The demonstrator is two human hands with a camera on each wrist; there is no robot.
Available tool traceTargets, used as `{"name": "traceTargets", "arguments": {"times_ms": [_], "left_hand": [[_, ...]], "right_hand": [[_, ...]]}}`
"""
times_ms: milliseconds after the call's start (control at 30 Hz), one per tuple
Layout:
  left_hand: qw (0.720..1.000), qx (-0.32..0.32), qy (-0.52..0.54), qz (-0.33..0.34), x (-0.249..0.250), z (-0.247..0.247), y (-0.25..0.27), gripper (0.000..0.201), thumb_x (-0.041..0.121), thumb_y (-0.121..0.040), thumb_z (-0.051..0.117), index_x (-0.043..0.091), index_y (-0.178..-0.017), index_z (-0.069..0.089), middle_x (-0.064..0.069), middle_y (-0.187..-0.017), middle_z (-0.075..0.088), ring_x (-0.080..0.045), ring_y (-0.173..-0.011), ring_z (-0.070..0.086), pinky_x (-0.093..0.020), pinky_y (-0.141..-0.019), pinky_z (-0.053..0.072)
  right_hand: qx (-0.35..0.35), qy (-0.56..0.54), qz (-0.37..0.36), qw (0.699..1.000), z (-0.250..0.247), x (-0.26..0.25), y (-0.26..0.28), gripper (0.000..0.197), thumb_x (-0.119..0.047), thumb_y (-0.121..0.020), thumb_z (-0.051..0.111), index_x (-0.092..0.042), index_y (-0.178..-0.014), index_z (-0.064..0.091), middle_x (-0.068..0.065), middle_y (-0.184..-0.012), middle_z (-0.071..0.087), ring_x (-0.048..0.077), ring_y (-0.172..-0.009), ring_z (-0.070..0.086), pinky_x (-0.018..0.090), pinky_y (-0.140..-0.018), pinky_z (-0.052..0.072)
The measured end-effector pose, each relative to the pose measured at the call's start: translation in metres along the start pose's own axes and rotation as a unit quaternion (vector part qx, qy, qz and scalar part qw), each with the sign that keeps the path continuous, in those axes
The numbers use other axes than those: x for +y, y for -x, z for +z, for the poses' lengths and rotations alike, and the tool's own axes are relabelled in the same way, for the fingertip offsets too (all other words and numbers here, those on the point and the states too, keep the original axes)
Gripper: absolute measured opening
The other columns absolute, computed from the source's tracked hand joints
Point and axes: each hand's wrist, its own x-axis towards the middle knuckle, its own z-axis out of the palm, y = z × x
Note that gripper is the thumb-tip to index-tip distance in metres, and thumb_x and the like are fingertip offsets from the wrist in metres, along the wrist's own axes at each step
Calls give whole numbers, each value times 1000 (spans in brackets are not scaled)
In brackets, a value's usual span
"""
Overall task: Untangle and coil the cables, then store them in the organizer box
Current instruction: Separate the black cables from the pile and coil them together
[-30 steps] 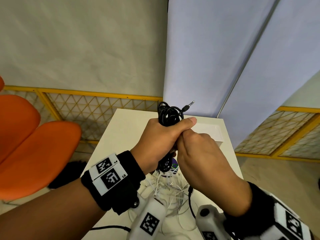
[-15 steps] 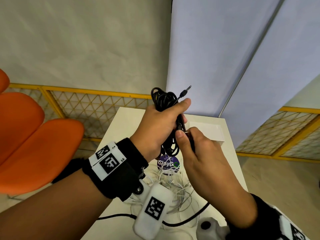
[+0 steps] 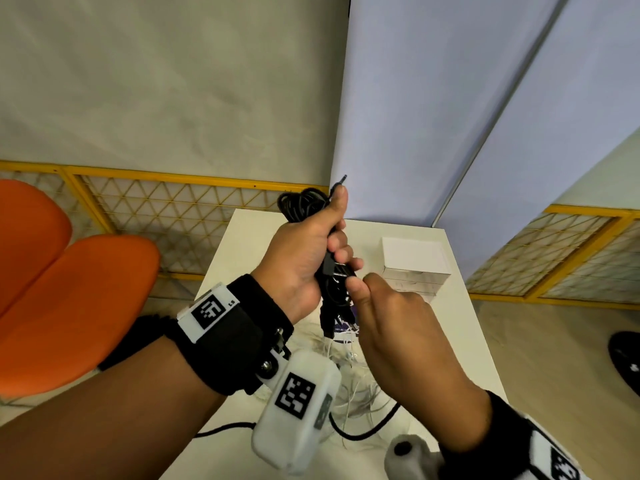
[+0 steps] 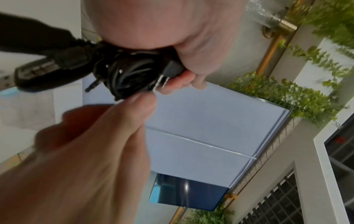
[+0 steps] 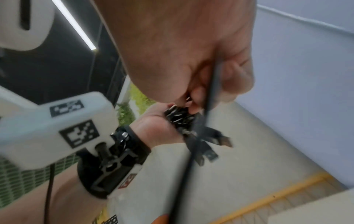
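Observation:
My left hand (image 3: 304,251) grips a coiled bundle of black cables (image 3: 303,204) upright above the white table (image 3: 242,244); an audio jack tip sticks out above the thumb. Black plugs hang below the fist (image 3: 327,323). My right hand (image 3: 388,320) pinches a black cable (image 5: 210,97) at the bundle's middle, just under the left fingers. In the left wrist view the black bundle (image 4: 126,75) sits between both hands. A white organizer box (image 3: 414,263) stands on the table's far right. A tangle of white cables (image 3: 349,386) lies on the table under my hands.
An orange chair (image 3: 76,299) stands left of the table. A yellow lattice fence (image 3: 173,216) runs behind it, with a grey wall and a pale blue partition (image 3: 433,116) beyond. A black object (image 3: 627,362) lies on the floor at the right.
The left hand has tilted the bundle and drawn it slightly back toward me. The right hand has slid lower on the bundle and now pinches a cable at its middle.

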Motion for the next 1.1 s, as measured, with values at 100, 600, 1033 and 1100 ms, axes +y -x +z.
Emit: {"name": "traceTargets", "arguments": {"times_ms": [100,600,1033,1100], "left_hand": [[999,-44,6,-8,14,-15,1,40,51,-73,73,19,-66,48,7,-45,31,-10,-37,34,-28,-51,46],[986,-154,67,-7,62,-62,1,44,50,-80,65,22,-58,39,10,-38,28,-5,-32,29,-22,-44,39],[997,-81,0,-5,53,-63,-22,43,26,-87,69,23,-57,38,8,-40,26,-8,-32,24,-21,-39,28],[997,-69,-32,-2,41,-56,-23,44,23,-87,70,22,-57,38,7,-40,25,-9,-32,23,-21,-40,27]], "right_hand": [[-18,-124,-4,992,-1,1,3,46,-63,-91,22,-26,-73,43,-5,-59,55,17,-60,51,38,-62,43],[-106,-291,75,948,27,36,26,42,-40,-99,41,-15,-66,42,-6,-59,36,9,-56,32,19,-55,30],[-224,-265,196,917,99,120,75,37,-24,-106,41,-10,-73,49,-8,-58,49,11,-57,42,28,-63,37],[-236,-182,165,940,100,130,74,27,-29,-104,46,-22,-85,64,-12,-76,64,3,-72,55,26,-77,46]]}}
